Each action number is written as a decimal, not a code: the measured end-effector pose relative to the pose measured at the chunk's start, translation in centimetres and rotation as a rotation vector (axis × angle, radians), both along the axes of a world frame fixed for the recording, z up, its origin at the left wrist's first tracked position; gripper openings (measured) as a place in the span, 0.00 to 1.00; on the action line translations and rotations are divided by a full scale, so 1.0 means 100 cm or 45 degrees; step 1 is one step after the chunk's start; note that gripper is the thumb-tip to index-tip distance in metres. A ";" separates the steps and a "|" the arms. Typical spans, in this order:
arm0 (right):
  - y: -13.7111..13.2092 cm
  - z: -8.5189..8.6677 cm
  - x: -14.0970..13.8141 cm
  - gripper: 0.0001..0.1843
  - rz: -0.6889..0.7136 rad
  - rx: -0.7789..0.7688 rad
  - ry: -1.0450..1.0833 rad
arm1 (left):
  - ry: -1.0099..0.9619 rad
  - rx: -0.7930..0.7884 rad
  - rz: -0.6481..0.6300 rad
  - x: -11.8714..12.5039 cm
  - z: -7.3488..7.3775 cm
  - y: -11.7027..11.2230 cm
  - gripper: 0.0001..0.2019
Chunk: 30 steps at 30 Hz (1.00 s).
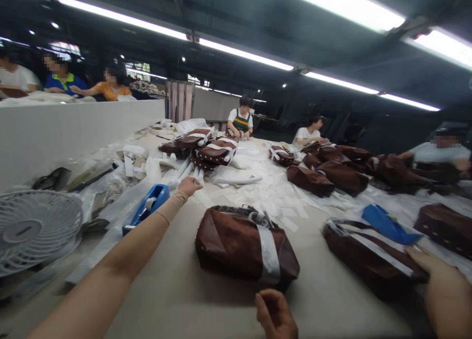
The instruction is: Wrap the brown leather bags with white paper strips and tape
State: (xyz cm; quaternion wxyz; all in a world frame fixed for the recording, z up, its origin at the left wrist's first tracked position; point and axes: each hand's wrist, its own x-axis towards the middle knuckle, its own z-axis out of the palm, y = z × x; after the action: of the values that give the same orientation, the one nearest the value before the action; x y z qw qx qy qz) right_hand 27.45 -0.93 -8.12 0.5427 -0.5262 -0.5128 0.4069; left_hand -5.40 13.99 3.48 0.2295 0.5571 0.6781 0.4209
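My left arm stretches far across the table. My left hand [189, 185] has its fingers curled at the near ends of some white strips [191, 170], beside a blue tape dispenser [147, 206]; what it grips is hidden. My right hand [275, 313] sits low at the near edge, fingers loosely curled with nothing visible in them, just in front of a brown bag [236, 243] wrapped with a white band. Another hand [444, 287] at the lower right rests on a second brown bag [368, 258]; I cannot tell whose it is.
A white desk fan [35, 231] stands at the left edge. Piles of brown bags [326, 174] and white paper strips [265, 191] cover the far table. Several people work at its far end and right side. A white partition [73, 127] runs along the left.
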 end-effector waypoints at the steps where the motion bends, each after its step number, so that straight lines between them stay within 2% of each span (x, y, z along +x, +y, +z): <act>1: -0.002 0.004 -0.005 0.21 0.111 -0.034 0.046 | -0.026 0.038 0.016 0.002 0.002 -0.003 0.17; 4: 0.001 0.023 -0.030 0.19 0.536 0.000 0.119 | -0.080 0.172 0.065 0.017 -0.002 -0.031 0.21; 6: 0.007 0.039 -0.051 0.21 0.743 0.091 0.133 | -0.111 0.265 0.097 0.037 -0.012 -0.071 0.23; 8: 0.012 0.055 -0.070 0.25 0.916 0.070 0.235 | -0.121 0.343 0.100 0.064 -0.028 -0.121 0.19; 9: 0.012 0.062 -0.078 0.27 1.009 -0.025 0.344 | -0.124 0.395 0.057 0.078 -0.036 -0.147 0.16; 11: 0.009 0.069 -0.093 0.28 1.195 -0.352 0.667 | -0.114 0.462 -0.006 0.102 -0.053 -0.194 0.11; 13: 0.000 0.068 -0.104 0.30 1.258 -0.686 1.055 | -0.120 0.498 0.130 0.117 -0.068 -0.229 0.09; 15: -0.010 0.062 -0.112 0.30 1.150 -0.893 1.363 | -0.192 0.470 0.300 0.121 -0.078 -0.248 0.10; 17: -0.016 0.059 -0.115 0.24 1.007 -0.959 1.525 | -0.294 0.413 0.404 0.117 -0.087 -0.255 0.11; 18: -0.016 0.061 -0.113 0.21 0.951 -0.943 1.558 | -0.318 0.398 0.398 0.113 -0.091 -0.256 0.11; 20: -0.010 0.073 -0.103 0.14 0.867 -0.783 1.556 | -0.240 0.424 0.216 0.104 -0.098 -0.255 0.09; 24: 0.017 0.116 -0.055 0.10 0.679 -0.253 1.415 | 0.215 0.563 -0.309 0.090 -0.107 -0.248 0.05; 27: 0.028 0.139 -0.010 0.09 0.404 0.021 1.294 | 0.292 0.626 -0.454 0.089 -0.109 -0.239 0.03; 30: 0.023 0.151 0.030 0.04 0.126 0.247 1.146 | 0.278 0.618 -0.562 0.092 -0.112 -0.231 0.03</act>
State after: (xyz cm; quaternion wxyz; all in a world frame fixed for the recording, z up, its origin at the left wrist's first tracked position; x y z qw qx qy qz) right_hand 30.43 1.34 7.01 0.7382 -0.2188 -0.2863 0.5703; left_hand 3.75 -9.12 -7.70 0.1019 0.7705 0.4419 0.4479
